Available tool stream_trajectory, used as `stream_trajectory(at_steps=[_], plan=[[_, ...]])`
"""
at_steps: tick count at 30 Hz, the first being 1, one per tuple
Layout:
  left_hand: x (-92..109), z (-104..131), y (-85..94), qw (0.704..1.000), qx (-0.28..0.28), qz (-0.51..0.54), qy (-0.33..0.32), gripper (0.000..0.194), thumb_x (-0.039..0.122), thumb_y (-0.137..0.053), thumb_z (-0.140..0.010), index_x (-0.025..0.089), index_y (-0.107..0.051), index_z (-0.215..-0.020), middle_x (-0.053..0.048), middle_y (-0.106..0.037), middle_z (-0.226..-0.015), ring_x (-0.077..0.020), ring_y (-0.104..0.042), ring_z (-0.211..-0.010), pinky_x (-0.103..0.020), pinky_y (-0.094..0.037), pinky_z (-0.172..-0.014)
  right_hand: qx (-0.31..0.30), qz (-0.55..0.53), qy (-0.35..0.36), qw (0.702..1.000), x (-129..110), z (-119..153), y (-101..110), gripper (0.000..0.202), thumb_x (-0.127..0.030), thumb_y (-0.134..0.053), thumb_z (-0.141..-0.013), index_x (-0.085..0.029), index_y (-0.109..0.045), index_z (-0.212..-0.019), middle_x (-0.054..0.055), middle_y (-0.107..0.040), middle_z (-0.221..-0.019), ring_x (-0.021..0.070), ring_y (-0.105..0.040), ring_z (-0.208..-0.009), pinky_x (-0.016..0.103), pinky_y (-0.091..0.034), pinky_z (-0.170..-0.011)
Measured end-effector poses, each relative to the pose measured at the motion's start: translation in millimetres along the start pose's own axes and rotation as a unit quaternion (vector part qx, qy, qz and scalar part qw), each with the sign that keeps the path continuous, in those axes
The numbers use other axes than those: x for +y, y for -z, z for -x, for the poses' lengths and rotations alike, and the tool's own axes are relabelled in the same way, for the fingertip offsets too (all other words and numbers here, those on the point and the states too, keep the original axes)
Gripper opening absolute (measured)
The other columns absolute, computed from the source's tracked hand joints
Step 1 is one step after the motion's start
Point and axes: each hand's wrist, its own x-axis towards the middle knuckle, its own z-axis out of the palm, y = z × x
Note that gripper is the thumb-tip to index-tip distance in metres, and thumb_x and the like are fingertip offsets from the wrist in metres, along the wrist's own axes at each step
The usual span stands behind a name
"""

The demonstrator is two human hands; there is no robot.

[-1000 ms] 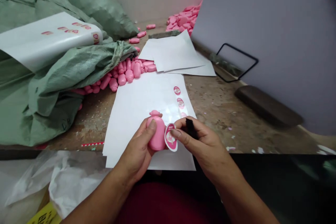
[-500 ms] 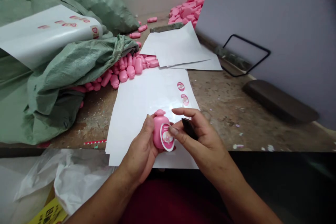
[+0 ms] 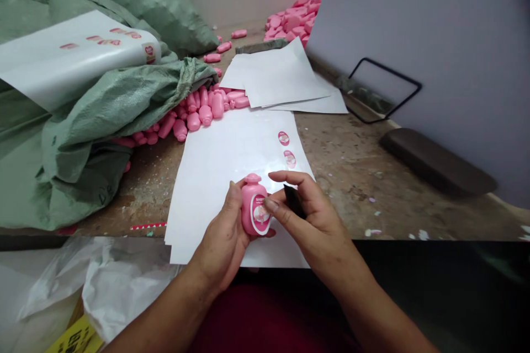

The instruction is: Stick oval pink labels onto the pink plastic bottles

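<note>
My left hand (image 3: 223, 234) wraps round a small pink plastic bottle (image 3: 249, 198), held upright with its cap at the top. On the bottle's front is an oval pink-and-white label (image 3: 260, 219) printed with "BABY" and a picture. My right hand (image 3: 308, 207) has its thumb on the label's right edge, while the index finger is stretched out above. Between its fingers and palm sits a dark, flat, pointed tool (image 3: 295, 201), mostly hidden. Beneath both hands lies a white sticker sheet (image 3: 211, 176); two oval stickers (image 3: 286, 149) show near its right edge.
Several pink bottles (image 3: 205, 113) spill from a green woven sack (image 3: 99, 99) on the left. A printed sheet (image 3: 83, 66) lies on the sack. Blank white sheets (image 3: 281, 77) lie further back, before a pink heap (image 3: 293, 19). A dark oblong object (image 3: 434, 160) stands right.
The label has shifted slightly left and sits closer against the bottle. My right thumb has moved a little left with it. My left hand keeps its hold on the bottle.
</note>
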Motion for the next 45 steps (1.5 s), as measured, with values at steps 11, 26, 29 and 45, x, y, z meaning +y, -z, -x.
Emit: stream_trajectory(at_steps=[11, 26, 29, 45], plan=[[1, -1, -3.6, 1.000, 0.015, 0.009, 0.004, 0.044, 0.054, -0.040, -0.102, 0.022, -0.057, -0.126, -0.008, -0.065, -0.117, -0.0205, -0.061, -0.108, -0.035, -0.050, -0.092, -0.012, -0.020, 0.002, 1.000, 7, -3, -1, 0.031, -0.040, -0.068, -0.087, -0.028, -0.058, -0.114, -0.003, -0.062, -0.078, 0.0158, -0.062, -0.073, 0.030, -0.053, -0.068], [-5, 1, -0.5, 0.996, 0.018, -0.080, -0.028, 0.043, 0.041, -0.070, -0.090, 0.027, -0.057, -0.129, -0.005, -0.064, -0.126, -0.0217, -0.058, -0.120, -0.033, -0.044, -0.099, -0.003, 0.046, 0.011, 0.999, 8, -4, -2, 0.030, -0.040, -0.063, -0.088, -0.027, -0.058, -0.115, -0.002, -0.062, -0.077, 0.0172, -0.061, -0.070, 0.032, -0.050, -0.068], [-9, -1, -0.9, 0.995, 0.025, -0.087, -0.047, 0.044, 0.040, -0.072, -0.088, 0.025, -0.058, -0.128, -0.006, -0.065, -0.125, -0.0227, -0.058, -0.121, -0.034, -0.044, -0.100, 0.010, 0.149, 0.039, 0.988, 7, -4, 0, 0.032, -0.038, -0.058, -0.090, -0.028, -0.060, -0.121, -0.002, -0.062, -0.072, 0.0175, -0.058, -0.063, 0.033, -0.046, -0.064], [-3, 7, 5.8, 0.987, -0.040, -0.157, -0.013, 0.057, 0.018, -0.076, -0.080, 0.025, -0.054, -0.132, -0.006, -0.065, -0.113, -0.0176, -0.066, -0.093, -0.026, -0.053, -0.073, -0.018, 0.116, 0.004, 0.993, 1, -20, 8, 0.025, -0.042, -0.075, -0.076, -0.025, -0.068, -0.092, -0.004, -0.055, -0.065, 0.0139, -0.051, -0.060, 0.027, -0.041, -0.055]])
